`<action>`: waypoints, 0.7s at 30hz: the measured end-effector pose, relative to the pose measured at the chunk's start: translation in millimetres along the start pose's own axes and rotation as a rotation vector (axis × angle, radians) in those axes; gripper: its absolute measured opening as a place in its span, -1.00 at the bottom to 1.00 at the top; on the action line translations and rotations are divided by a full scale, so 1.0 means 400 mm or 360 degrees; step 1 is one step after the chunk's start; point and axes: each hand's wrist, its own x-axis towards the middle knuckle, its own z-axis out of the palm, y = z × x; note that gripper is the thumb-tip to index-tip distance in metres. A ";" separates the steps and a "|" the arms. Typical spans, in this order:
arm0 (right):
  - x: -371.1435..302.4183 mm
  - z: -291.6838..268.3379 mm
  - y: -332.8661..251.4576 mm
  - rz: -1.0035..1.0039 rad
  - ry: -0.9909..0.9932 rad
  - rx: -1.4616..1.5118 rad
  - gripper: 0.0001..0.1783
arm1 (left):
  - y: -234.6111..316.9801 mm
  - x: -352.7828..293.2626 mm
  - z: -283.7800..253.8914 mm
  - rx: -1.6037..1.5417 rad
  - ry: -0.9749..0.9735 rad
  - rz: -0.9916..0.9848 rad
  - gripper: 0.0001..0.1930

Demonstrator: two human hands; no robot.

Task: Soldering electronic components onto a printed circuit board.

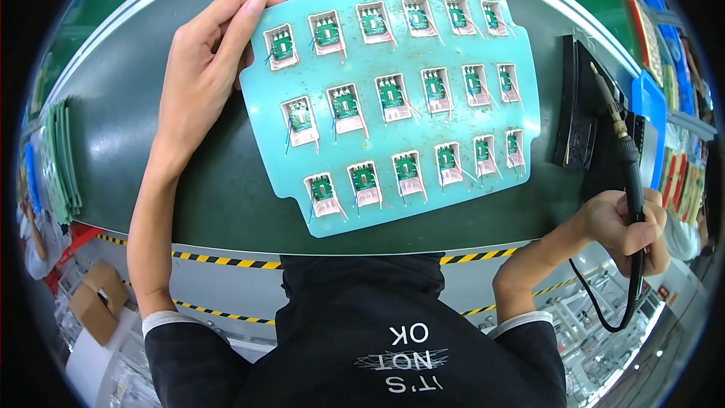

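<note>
A teal fixture board [408, 121] is tilted over the dark green bench top. Set into it in three rows are several white housings, each with a small green circuit board [327, 32] and thin red and blue wires. My left hand [215, 53] grips the board at its far left corner, thumb on top and the other fingers partly hidden behind. At the right, my right hand [630, 230] is closed around the black handle of a soldering iron [628, 159]. The iron's metal tip points up and away, apart from the board, and its cord loops below the hand.
A black stand or tray [578, 106] lies on the bench [113, 151] beside the iron. Beyond it is a blue bin [651, 117]. Several green boards [60, 159] stand stacked at the left edge. A cardboard box [98, 302] and other people are off to the left.
</note>
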 end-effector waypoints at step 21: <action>-0.006 0.009 -0.003 -0.0001 -0.0019 -0.0025 -0.77 | -0.012 0.004 -0.005 -0.0046 -0.0023 0.0027 -0.73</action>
